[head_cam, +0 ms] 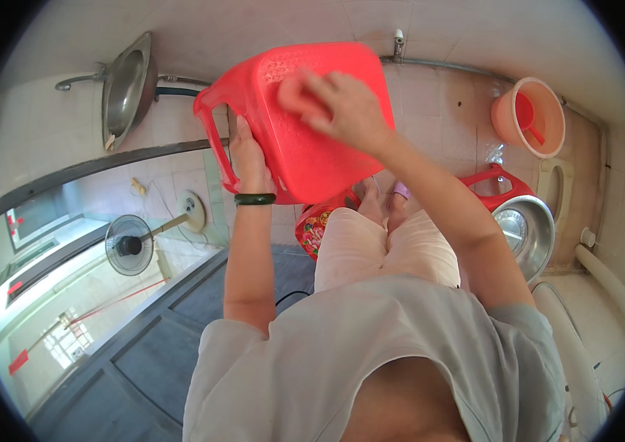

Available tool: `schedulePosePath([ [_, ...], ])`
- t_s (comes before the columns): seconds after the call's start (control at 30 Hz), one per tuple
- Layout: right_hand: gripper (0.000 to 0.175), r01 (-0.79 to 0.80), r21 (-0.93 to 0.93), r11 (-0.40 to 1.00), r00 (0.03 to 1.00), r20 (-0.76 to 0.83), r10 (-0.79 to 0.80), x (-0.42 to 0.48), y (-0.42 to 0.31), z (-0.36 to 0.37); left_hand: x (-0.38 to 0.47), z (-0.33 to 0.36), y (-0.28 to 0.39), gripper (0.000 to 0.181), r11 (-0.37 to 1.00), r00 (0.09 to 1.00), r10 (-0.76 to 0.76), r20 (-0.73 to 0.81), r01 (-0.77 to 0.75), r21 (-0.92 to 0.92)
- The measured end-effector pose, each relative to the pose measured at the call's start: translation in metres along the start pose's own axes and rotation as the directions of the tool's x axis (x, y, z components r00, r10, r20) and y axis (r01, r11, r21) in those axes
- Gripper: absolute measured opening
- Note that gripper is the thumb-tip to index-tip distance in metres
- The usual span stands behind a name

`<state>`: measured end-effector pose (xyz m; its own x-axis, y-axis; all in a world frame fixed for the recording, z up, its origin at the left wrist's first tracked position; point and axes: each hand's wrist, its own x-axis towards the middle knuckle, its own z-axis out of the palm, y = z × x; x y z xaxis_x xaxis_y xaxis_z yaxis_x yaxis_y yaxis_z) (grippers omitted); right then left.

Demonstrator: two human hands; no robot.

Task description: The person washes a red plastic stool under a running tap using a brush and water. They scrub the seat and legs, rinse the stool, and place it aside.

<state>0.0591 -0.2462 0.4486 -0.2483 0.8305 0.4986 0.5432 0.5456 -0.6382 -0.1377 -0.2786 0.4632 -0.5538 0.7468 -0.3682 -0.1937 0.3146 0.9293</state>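
Note:
A red plastic stool (323,160) is held up before me, its flat seat towards the camera and an opening in its side at the left. My left hand (250,157), below a dark green bangle (255,199), grips the stool's side by that opening. On the seat, my right hand (340,108) presses a reddish pad or sponge (293,96), blurred by motion. Wet-looking drops and texture show near the seat's upper left edge. Below the stool, a red item with a flower pattern (312,229) is partly hidden by my left leg.
A metal sink (127,83) with a tap is at the upper left, a standing fan (129,245) beyond the doorway. At right are an orange bucket (552,119) holding a red dipper (525,113), a metal basin (541,237) and another red plastic stool (492,188). A dark panelled door (152,353) is at lower left.

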Motion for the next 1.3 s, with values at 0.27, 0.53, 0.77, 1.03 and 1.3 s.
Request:
schedulePosePath([
  [0.27, 0.073, -0.077, -0.132, 0.988, 0.997, -0.033, 0.073, 0.034, 0.005, 0.000, 0.008, 0.003, 0.004, 0.051, 0.998, 0.998, 0.034, -0.050, -0.036, -0.047],
  [0.53, 0.077, -0.030, -0.153, 0.988, 0.996, -0.091, 0.016, 0.053, 0.004, -0.002, 0.014, 0.001, 0.014, 0.049, 0.987, 0.995, 0.094, -0.013, -0.095, -0.129],
  [0.77, 0.078, -0.089, -0.147, 0.985, 0.995, -0.053, 0.082, 0.064, 0.003, 0.006, 0.029, -0.001, 0.013, 0.048, 0.976, 0.995, 0.095, -0.022, -0.098, -0.195],
  [1.03, 0.072, 0.006, 0.034, 0.999, 0.961, 0.274, -0.015, 0.078, -0.001, -0.006, 0.052, -0.010, 0.006, 0.043, 0.896, 0.992, 0.118, 0.045, -0.087, -0.436],
  [1.3, 0.069, 0.125, -0.044, 0.991, 0.896, 0.434, -0.094, 0.095, 0.000, -0.021, 0.064, -0.029, 0.005, 0.045, 0.854, 0.996, 0.084, 0.015, -0.064, -0.516],
])
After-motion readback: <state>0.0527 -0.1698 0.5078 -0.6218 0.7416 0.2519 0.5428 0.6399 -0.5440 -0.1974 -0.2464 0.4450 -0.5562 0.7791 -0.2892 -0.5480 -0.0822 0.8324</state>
